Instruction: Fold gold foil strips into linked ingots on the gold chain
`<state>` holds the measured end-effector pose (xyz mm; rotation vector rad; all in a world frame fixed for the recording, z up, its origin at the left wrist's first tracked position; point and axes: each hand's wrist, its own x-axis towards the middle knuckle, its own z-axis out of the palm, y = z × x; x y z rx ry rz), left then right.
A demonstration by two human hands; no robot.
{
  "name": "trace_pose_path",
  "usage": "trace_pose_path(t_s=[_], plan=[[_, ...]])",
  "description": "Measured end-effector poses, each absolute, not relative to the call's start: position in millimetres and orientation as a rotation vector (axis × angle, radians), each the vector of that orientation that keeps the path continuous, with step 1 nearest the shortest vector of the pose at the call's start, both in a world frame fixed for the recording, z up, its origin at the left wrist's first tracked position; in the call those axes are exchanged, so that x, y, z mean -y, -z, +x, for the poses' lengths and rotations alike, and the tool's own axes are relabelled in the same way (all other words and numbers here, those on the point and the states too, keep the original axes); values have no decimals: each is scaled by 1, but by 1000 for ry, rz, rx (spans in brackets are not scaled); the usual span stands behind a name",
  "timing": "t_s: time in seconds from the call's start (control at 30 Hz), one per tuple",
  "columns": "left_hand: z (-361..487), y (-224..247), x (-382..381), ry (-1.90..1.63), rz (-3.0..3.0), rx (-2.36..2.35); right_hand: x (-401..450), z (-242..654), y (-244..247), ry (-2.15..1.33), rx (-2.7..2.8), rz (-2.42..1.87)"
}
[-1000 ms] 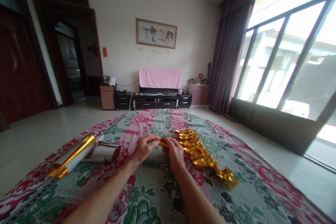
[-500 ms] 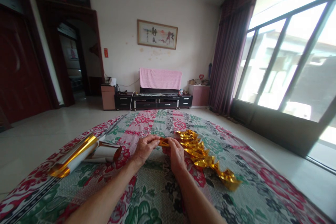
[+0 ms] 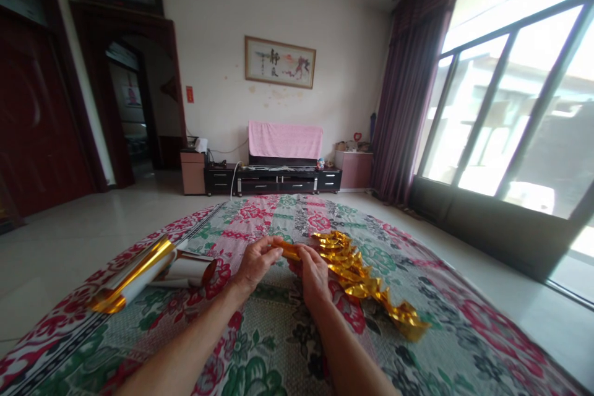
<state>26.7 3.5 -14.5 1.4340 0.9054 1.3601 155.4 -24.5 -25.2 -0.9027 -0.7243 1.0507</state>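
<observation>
Gold foil piece (image 3: 289,250) pinched between both hands (image 3: 286,263), above patterned cloth (image 3: 260,315)

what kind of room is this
Probably a home's living room: a pink cloth hangs over what looks like a tv on a low black cabinet, with a framed picture above.

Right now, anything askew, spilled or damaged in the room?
Tan blotches mark the white wall below the gold-framed rectangular picture; stained or peeling, can't tell. That frame dips toward the right, possibly lens distortion. No spill visible on the floral cloth.
</observation>
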Motion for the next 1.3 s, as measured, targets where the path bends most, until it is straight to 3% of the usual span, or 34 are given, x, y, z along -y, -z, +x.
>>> trace_pose_path(t_s=[1.3], plan=[[23,17,-13,-1453,1448,-918,27,154,25,-1049,847,-906]])
